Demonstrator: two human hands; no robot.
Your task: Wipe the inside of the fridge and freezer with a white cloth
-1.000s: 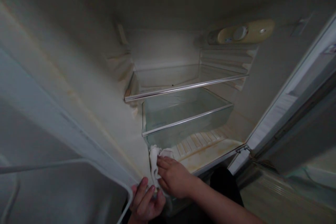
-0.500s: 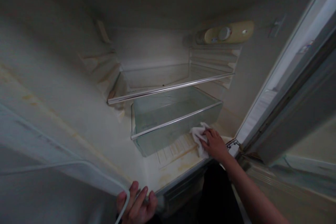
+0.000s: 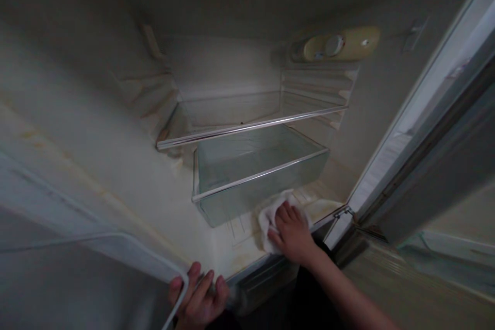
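Observation:
My right hand [image 3: 292, 232] presses a crumpled white cloth [image 3: 266, 221] onto the stained floor of a fridge [image 3: 242, 258], just in front of a clear drawer [image 3: 232, 201]. The fingers are bunched over the cloth. My left hand [image 3: 201, 299] is at the fridge's lower left front edge, its fingers curled. A white cord [image 3: 127, 237] runs in from the left and crosses in front of this hand. What the left fingers close on, if anything, is hidden; something blurred and pale shows beside them.
Above the drawer sits a glass shelf [image 3: 251, 126] with a shiny front rim. A yellowed control housing [image 3: 348, 44] with a round dial is on the right wall. The open door [image 3: 436, 165] stands at the right, its hinge [image 3: 344, 211] low down. Yellow stains mark the left edge.
My right hand has slid the cloth to the left and toward me along the fridge floor, and the cloth lies flatter. The left hand has hardly moved.

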